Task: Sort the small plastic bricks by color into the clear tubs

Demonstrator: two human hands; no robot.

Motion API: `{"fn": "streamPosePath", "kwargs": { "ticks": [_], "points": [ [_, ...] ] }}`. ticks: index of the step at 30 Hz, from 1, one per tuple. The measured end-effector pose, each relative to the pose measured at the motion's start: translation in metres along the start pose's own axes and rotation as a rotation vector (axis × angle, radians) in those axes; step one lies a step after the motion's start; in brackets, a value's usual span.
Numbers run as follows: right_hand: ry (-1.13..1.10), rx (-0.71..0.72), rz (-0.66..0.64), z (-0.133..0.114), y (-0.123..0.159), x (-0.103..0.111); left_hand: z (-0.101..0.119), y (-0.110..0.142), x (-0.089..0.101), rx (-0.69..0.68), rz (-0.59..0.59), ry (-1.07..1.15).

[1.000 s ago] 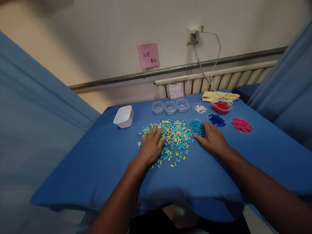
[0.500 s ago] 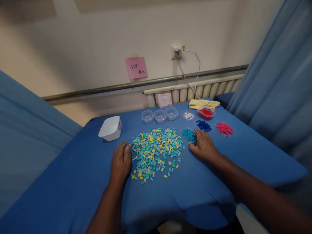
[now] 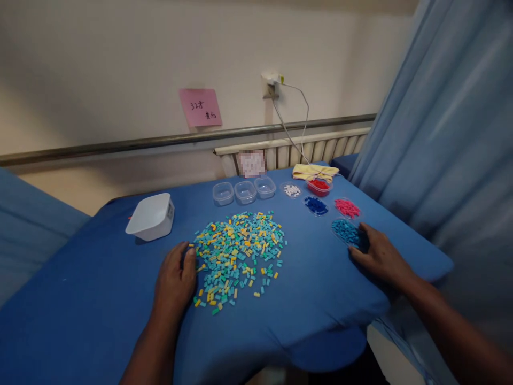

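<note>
A loose pile of small plastic bricks (image 3: 236, 251) in light blue, green and yellow is spread over the blue cloth. My left hand (image 3: 175, 278) rests at the pile's left edge, thumb apart from the fingers, holding nothing that I can see. At the right, my right hand (image 3: 380, 255) grips the near right rim of a shallow clear container of teal bricks (image 3: 345, 232), thumb in front and fingers behind. Just beyond it stand similar containers of pink bricks (image 3: 347, 208) and dark blue bricks (image 3: 316, 206).
Three clear tubs (image 3: 245, 192) stand in a row at the back, beside white bricks (image 3: 292, 190) and a tub of red bricks (image 3: 319, 186). A yellow cloth (image 3: 315, 171) lies behind. A white bin (image 3: 152, 216) stands at the left. Blue curtains (image 3: 425, 133) flank the table (image 3: 304, 299).
My right hand has moved the container of teal bricks right and nearer, from beside the pile to in front of the pink bricks. My left hand stays by the pile; the view has turned right.
</note>
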State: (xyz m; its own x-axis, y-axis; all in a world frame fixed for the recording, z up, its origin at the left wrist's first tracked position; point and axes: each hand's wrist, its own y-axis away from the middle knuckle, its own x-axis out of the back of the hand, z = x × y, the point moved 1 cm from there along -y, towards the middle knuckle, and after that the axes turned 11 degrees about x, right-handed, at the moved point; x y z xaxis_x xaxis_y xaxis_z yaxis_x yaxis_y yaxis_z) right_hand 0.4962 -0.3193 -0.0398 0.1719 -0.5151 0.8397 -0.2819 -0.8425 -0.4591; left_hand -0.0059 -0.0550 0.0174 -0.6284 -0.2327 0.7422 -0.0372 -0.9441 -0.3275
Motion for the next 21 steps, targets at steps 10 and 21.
{"fn": "streamPosePath", "kwargs": {
  "ticks": [10,21],
  "points": [
    [-0.025,-0.057,-0.032,0.015,-0.034,-0.015,-0.005,-0.001,-0.001,0.013,-0.005,-0.009],
    [-0.050,0.114,0.101,0.006,-0.027,-0.008,-0.005,0.007,-0.003,-0.016,0.011,0.020]
  ]
}}
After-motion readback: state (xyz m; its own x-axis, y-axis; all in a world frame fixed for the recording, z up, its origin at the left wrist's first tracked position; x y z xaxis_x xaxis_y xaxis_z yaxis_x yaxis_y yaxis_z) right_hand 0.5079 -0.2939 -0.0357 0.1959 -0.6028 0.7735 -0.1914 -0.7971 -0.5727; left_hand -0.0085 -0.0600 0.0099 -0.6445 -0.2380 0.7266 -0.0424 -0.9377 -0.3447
